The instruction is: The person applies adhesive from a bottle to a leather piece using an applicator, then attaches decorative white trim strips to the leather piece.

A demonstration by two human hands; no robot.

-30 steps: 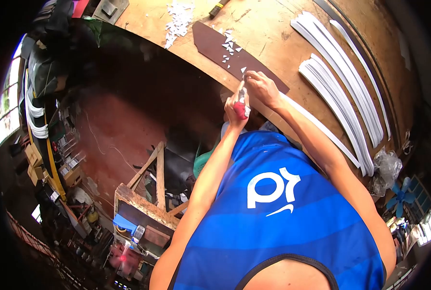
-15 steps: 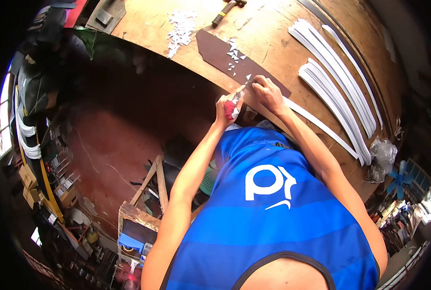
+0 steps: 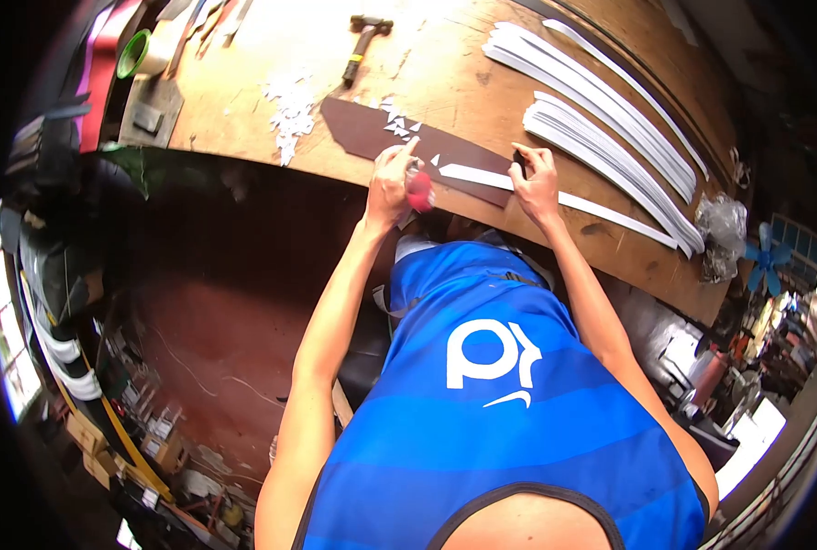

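Principal change: the hands, close together half a second earlier, now stand apart over the brown board (image 3: 353,128). The left hand (image 3: 390,188) has moved off to the left; the right hand (image 3: 537,179) is over the white strip (image 3: 477,174). The strip's near end lies uncovered between them, flat on the board, its length passing beneath the right hand and on across the workbench (image 3: 454,64). Judged from this, work at that end is interrupted for the moment, since no finger bears on it.

Left fingers: curled around a red object (image 3: 419,192), index finger extended. Right fingers: thumb and index finger narrowly spaced, a dark item (image 3: 519,165) showing between; at this scale it cannot be told whether that item, or the strip, is gripped.

A single white triangle (image 3: 436,159) lies just beside the strip's end. Further white chips (image 3: 397,122) lie on the board, and a heap of offcuts (image 3: 291,115) on the workbench beyond. A hammer (image 3: 360,57) and a bundle of strips (image 3: 605,160) lie apart from both hands
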